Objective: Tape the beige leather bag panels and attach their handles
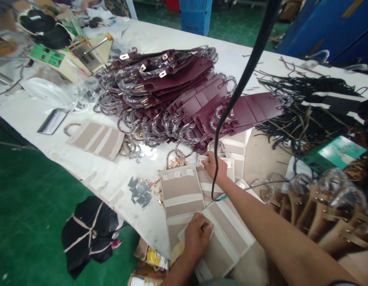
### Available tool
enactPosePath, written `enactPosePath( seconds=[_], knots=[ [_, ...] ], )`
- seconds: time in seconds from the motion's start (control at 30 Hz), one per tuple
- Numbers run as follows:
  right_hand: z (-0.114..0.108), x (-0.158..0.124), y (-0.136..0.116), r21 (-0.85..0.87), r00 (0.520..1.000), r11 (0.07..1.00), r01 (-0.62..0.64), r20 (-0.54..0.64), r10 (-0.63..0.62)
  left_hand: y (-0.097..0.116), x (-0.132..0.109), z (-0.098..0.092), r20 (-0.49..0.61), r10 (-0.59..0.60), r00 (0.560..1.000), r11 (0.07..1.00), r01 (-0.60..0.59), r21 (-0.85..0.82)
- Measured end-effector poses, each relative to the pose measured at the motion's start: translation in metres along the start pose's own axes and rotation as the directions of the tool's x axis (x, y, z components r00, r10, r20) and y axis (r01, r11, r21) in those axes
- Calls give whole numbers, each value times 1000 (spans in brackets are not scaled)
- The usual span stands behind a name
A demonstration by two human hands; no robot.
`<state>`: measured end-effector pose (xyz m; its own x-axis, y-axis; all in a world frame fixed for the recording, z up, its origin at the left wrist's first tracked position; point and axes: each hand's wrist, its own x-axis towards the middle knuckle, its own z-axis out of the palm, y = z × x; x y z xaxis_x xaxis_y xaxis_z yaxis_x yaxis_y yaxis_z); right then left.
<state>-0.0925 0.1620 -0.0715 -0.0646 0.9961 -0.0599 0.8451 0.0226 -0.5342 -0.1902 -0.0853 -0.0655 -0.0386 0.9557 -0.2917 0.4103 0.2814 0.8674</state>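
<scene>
My left hand (198, 234) is closed, its fingers curled over a beige bag panel (221, 258) near the table's front edge. Whatever it may grip is hidden. Farther out, my right hand (216, 169) is also closed, fingertips together at the upper part of another beige panel (215, 184); anything between them is too small to make out. Between and left of the hands lies a beige panel with pale strips (181, 186). Beside it are small gold-coloured metal fittings (157, 186) and a scatter of grey metal plates (140, 192).
Dark red bags with wrapped handles (184, 87) are piled across the table. A black cable (242, 85) hangs before my right hand. Black cords (324, 89), a green device (333, 155) and tan bags (318, 214) are at right; a machine (79, 55) stands back left.
</scene>
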Motion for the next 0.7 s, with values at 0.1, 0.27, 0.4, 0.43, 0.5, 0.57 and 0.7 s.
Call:
enactPosePath(
  seconds=[0.1,0.27,0.4,0.43,0.5,0.57,0.7],
  knots=[
    [-11,-2,11,94,995,996,8,-99,2,4,-2,-2,-4,0,1000,1000,0,-30],
    [-28,-13,67,238,938,966,-103,-300,174,5,-14,-12,-52,-6,999,999,3,-51],
    [-36,-15,98,432,920,854,-290,-121,374,1,-27,-15,-93,-2,996,995,11,98],
    [-38,-14,99,468,914,830,-303,-105,393,1,-30,-16,-106,17,994,989,-2,146],
    [-42,-13,93,528,912,795,-298,-88,400,2,-34,-16,-127,72,989,970,-40,239],
    [-46,-16,81,606,928,748,-269,-46,371,2,-37,-18,-128,117,985,951,-74,301],
    [-48,-37,55,758,966,616,-213,67,250,1,-44,-19,-109,107,988,948,-68,310]
  ],
)
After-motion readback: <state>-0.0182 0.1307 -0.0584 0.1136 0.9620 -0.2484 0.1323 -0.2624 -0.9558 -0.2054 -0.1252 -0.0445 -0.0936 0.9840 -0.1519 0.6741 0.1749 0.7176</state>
